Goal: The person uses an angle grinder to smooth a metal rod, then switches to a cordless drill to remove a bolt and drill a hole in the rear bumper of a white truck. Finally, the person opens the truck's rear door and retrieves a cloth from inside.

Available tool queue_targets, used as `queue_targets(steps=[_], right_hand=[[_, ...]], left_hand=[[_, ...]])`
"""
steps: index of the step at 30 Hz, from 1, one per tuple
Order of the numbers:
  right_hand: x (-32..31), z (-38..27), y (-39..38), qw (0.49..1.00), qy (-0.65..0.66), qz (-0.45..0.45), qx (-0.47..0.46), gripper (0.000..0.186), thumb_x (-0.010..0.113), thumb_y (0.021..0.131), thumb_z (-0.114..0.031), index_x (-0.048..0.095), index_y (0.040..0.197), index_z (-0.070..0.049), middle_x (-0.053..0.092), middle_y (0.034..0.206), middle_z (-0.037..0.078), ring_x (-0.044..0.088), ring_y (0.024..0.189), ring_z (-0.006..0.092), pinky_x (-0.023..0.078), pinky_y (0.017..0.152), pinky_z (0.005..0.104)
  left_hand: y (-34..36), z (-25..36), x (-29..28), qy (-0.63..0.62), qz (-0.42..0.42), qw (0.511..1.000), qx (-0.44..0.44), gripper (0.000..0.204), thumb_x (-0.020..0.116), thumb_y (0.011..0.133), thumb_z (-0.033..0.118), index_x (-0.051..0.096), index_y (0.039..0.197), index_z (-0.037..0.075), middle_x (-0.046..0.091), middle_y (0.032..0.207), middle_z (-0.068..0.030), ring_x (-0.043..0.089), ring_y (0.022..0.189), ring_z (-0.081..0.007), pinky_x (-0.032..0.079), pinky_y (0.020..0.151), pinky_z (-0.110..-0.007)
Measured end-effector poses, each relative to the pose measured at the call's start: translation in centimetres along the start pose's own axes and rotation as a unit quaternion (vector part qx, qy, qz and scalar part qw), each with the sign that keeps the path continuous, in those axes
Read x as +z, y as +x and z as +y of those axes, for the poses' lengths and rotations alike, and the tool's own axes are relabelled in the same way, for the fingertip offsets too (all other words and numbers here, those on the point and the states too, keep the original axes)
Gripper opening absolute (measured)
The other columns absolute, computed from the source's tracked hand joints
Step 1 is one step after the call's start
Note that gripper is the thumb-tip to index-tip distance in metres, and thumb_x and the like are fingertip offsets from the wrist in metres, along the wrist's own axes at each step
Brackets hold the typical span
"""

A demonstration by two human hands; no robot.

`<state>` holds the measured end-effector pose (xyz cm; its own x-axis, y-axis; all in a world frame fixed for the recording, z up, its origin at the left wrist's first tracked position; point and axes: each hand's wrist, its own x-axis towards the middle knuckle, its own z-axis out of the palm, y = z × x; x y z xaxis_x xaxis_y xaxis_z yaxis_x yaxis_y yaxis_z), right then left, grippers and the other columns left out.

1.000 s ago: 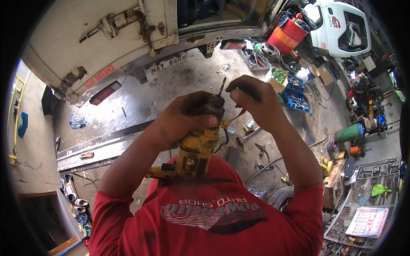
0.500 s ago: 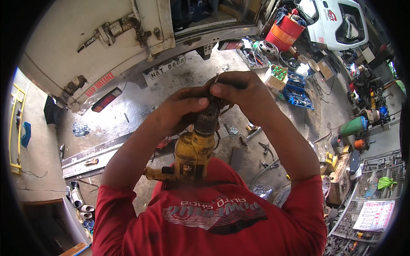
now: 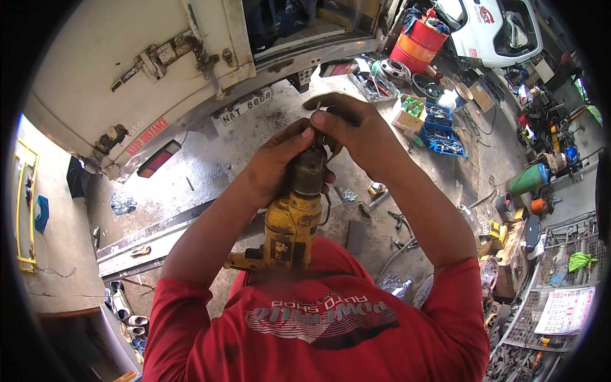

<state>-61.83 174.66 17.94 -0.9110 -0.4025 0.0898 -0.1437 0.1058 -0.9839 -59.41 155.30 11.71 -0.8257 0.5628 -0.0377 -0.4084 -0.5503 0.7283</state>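
Observation:
A worn yellow corded drill (image 3: 291, 230) rests against my body with its grey chuck (image 3: 309, 180) pointing away from me. My left hand (image 3: 273, 162) is wrapped round the chuck's left side, thumb up near its tip. My right hand (image 3: 344, 134) is closed around the thin drill bit (image 3: 317, 106) at the chuck's end, thumb pressed on it; most of the bit is hidden by the fingers.
A white truck door (image 3: 95, 89) and bumper are ahead. Around are a red drum (image 3: 417, 48), blue tool trays (image 3: 442, 140), a box of green bottles (image 3: 410, 111), a green cylinder (image 3: 527, 179), metal channels (image 3: 153, 239), a wire rack (image 3: 554, 261), shoes and a cable.
My right hand has moved left onto the bit. My left thumb has shifted from the chuck body up toward its tip, beside my right thumb.

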Motion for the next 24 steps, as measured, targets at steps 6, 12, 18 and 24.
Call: queue_targets(steps=[6,12,18,24], right_hand=[[-3.9,1.4,-3.3,0.985,-0.159,-0.059,0.011,0.047,0.070,0.092,-0.005,0.046,0.133,-0.001,0.068,0.109,0.010,0.066,0.097,0.0170,0.055,0.083,0.0333],[-0.6,1.9,-5.5,0.980,-0.165,0.010,-0.107,0.023,0.069,0.082,0.005,0.062,0.101,-0.005,0.067,0.102,0.008,0.068,0.094,0.0229,0.056,0.082,0.0385],[0.3,1.4,-5.9,0.873,-0.333,0.048,-0.352,0.028,0.072,0.076,0.004,0.064,0.098,-0.009,0.063,0.102,0.009,0.064,0.094,0.0324,0.056,0.075,0.0424],[0.3,-0.7,-6.7,0.812,-0.471,-0.011,-0.344,0.028,0.073,0.073,-0.005,0.064,0.099,-0.012,0.060,0.104,0.007,0.063,0.099,0.0284,0.059,0.074,0.0389]], left_hand=[[-0.1,-0.1,-0.6,0.015,0.032,0.999,0.029,0.029,0.061,0.106,0.038,0.058,0.113,0.010,0.068,0.100,-0.0094,0.075,0.085,-0.0287,0.063,0.074,-0.043],[-0.3,-0.1,-1.0,0.052,0.080,0.993,0.074,0.027,0.059,0.107,0.037,0.057,0.108,0.010,0.066,0.099,-0.0093,0.071,0.089,-0.0233,0.062,0.076,-0.040],[-0.3,0.3,-0.4,0.101,0.095,0.988,0.073,0.025,0.058,0.108,0.034,0.057,0.107,0.010,0.066,0.100,-0.0089,0.066,0.093,-0.0171,0.056,0.082,-0.032],[0.2,0.5,0.2,0.105,0.078,0.989,0.070,0.026,0.065,0.106,0.031,0.061,0.115,0.008,0.069,0.100,-0.0052,0.067,0.091,-0.0140,0.056,0.082,-0.029]])
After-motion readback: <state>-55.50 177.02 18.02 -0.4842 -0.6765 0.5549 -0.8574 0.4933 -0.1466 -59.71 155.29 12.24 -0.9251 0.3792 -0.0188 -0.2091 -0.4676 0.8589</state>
